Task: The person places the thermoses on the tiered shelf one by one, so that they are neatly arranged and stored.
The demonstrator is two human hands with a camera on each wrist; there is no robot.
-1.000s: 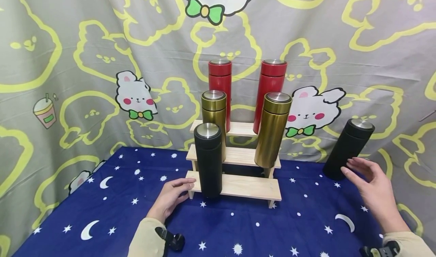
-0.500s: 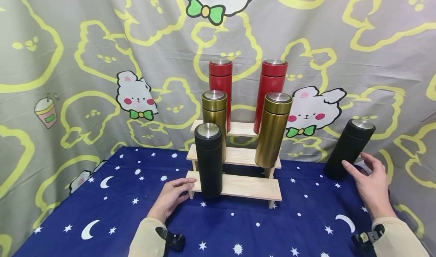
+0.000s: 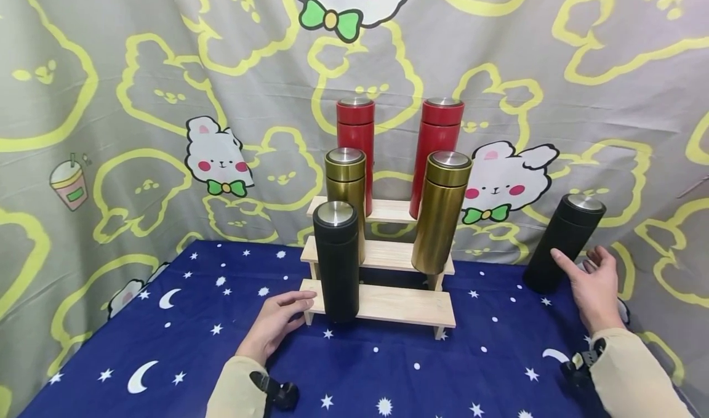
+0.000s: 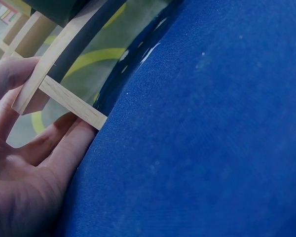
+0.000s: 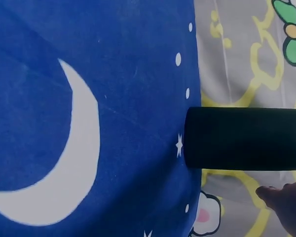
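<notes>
My left hand (image 3: 277, 321) holds the left end of the lowest step of a wooden stepped stand (image 3: 404, 304). In the left wrist view, its fingers (image 4: 71, 143) lie against the stand's leg (image 4: 74, 103), and another digit lies on the board edge. A black thermos bottle (image 3: 336, 261) stands upright on that step. At the far right, my right hand (image 3: 595, 289) is around a second black thermos bottle (image 3: 565, 239), thumb in front, other fingers partly hidden. The right wrist view shows a gap between a fingertip (image 5: 266, 193) and this bottle (image 5: 246, 139).
Two gold thermos bottles (image 3: 441, 215) stand on the middle step and two red ones (image 3: 437, 153) on the top step. A blue star-and-moon cloth (image 3: 399, 375) covers the table. Behind hangs a grey curtain (image 3: 266, 92) with cartoon figures.
My right hand has moved left and slightly up toward the black bottle, and its thumb now overlaps the bottle's side. The left hand and all the bottles stay in place.
</notes>
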